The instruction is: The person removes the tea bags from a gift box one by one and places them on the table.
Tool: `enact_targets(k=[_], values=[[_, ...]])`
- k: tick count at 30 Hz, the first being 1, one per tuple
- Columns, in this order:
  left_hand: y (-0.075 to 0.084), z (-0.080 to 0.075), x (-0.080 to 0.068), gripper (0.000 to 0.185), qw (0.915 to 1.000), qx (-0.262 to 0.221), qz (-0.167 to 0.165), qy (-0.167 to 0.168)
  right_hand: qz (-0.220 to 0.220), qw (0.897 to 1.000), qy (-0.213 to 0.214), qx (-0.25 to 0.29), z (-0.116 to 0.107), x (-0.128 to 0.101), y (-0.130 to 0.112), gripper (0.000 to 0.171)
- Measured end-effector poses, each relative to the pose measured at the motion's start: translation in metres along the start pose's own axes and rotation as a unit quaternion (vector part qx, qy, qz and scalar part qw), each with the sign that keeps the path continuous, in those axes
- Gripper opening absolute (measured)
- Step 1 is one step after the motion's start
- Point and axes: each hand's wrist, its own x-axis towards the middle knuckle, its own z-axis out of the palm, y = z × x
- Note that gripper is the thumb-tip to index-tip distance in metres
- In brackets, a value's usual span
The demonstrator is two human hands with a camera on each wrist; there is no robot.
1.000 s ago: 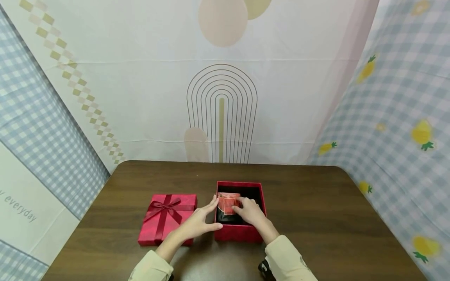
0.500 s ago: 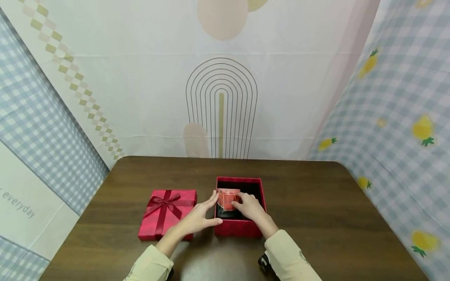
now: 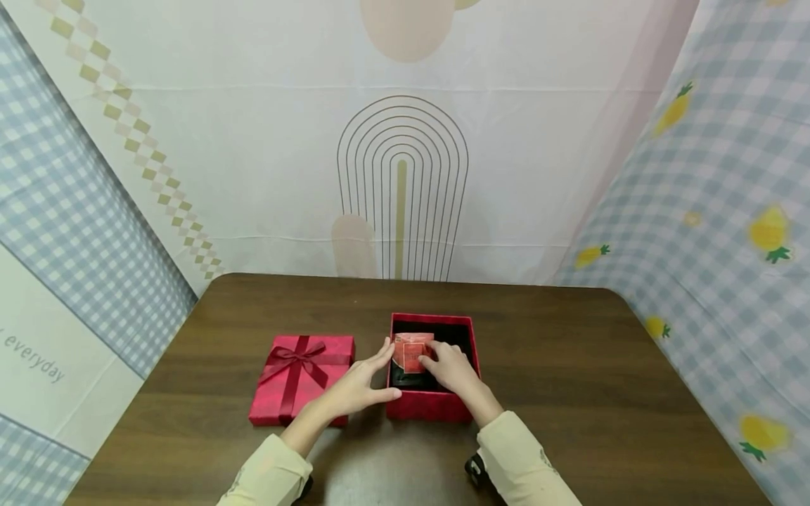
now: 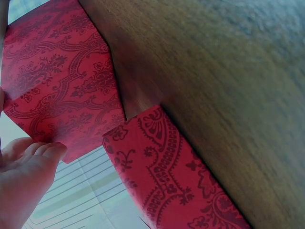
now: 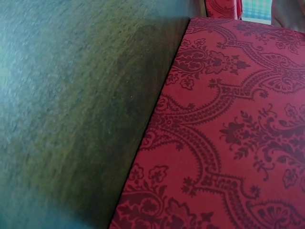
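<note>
Little differs from a second ago: both hands remain at the open red box (image 3: 432,406), and the box and its lid sit slightly higher in the head view, which looks like a shift of the camera and not of the things. The small red-orange packet (image 3: 413,351) stays in the same place, at the left rear part of the box.

The left hand (image 3: 361,385) lies against the outside of the box's left wall, fingers nearly straight and reaching up along the wall toward the packet's left edge, thumb stretched along the front corner; it is relaxed and clasps nothing. The right hand (image 3: 451,369) is inside the box with its fingertips on the packet's right edge; whether they pinch it or only press on it cannot be told from the head view, and the wrist views show only patterned red card and wood.

The box stands open on the dark wooden worktop (image 3: 569,365), its inside black, with the packet lying on the dark lining. The lid (image 3: 300,379), red with a dark red ribbon bow, lies flat just left of the box, partly under the left forearm.
</note>
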Motion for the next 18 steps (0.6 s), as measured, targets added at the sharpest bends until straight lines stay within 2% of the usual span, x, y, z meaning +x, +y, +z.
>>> enact_targets(k=[4,11,15,18], values=[[0.0,-0.0001,0.0002,0.079,1.0,-0.003,-0.005,-0.002,-0.012,0.999,0.036,0.012,-0.0015,-0.0011,0.0002,0.028],[0.0002,-0.001,0.0009,0.079,1.0,-0.001,-0.002,-0.002,-0.034,0.993,0.097,0.064,-0.0022,-0.0012,0.0022,0.009],[0.0001,-0.0008,0.0008,0.078,0.9999,-0.003,-0.008,-0.006,-0.049,0.988,0.091,0.114,-0.001,0.0019,0.0054,0.007],[0.0001,-0.0004,0.0005,0.078,0.9999,-0.003,-0.007,-0.008,-0.062,0.986,0.051,0.147,-0.0012,0.0029,0.0072,0.01]])
